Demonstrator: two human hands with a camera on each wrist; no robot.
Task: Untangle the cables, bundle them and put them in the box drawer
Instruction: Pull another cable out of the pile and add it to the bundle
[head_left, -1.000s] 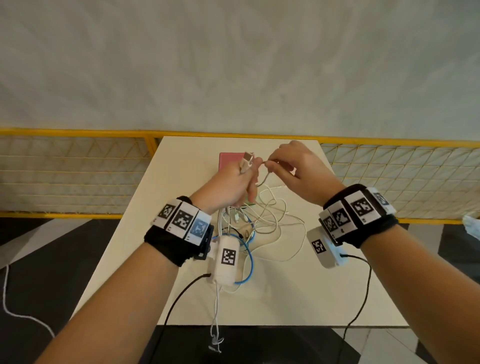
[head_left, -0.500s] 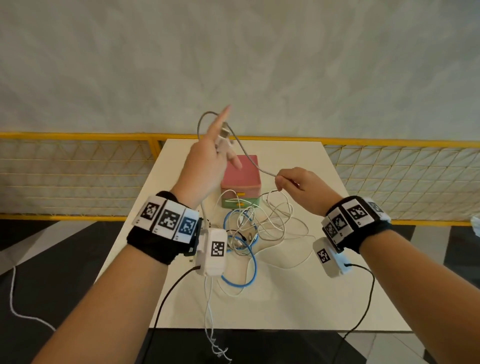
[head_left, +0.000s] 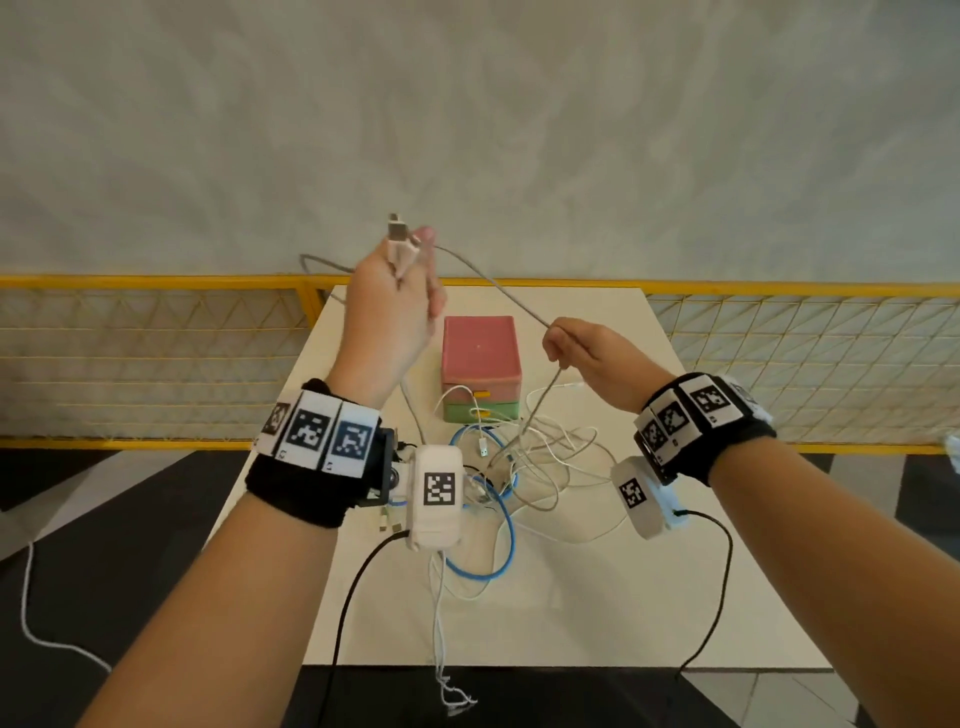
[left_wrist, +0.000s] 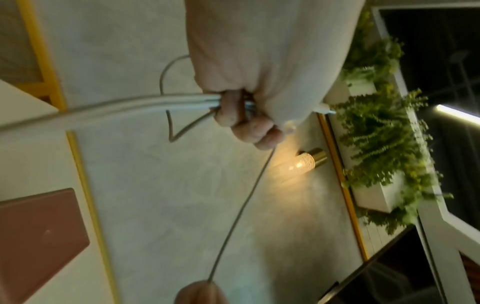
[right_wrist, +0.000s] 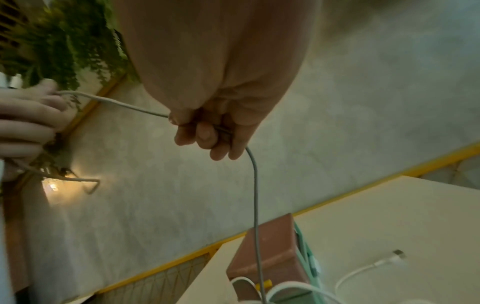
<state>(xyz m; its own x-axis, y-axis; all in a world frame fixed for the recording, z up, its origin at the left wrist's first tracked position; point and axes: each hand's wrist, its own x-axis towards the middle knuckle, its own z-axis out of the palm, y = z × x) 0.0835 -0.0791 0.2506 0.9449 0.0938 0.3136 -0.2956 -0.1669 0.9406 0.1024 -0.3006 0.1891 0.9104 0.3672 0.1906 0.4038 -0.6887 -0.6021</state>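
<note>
A grey cable (head_left: 493, 287) stretches between both hands above the table. My left hand (head_left: 395, 306) is raised high and grips its USB plug end (head_left: 399, 234) together with folded strands of the cable (left_wrist: 145, 105). My right hand (head_left: 587, 353), lower and to the right, pinches the same grey cable (right_wrist: 255, 185), which drops from it into the tangle of white and blue cables (head_left: 514, 467) on the table. The pink box with a green drawer (head_left: 480, 364) stands behind the tangle; white cable loops lie against its drawer front (head_left: 480, 410).
The cream table (head_left: 623, 597) is edged behind by a yellow mesh railing (head_left: 156, 338) and a grey wall. A white cable end hangs over the table's front edge (head_left: 447, 691). Black wrist-camera leads trail from both wrists. A loose white plug (right_wrist: 397, 255) lies right of the box.
My left hand has risen up and to the left with the plug end, drawing the grey cable taut out of the tangle. My right hand dropped slightly, still pinching the cable.
</note>
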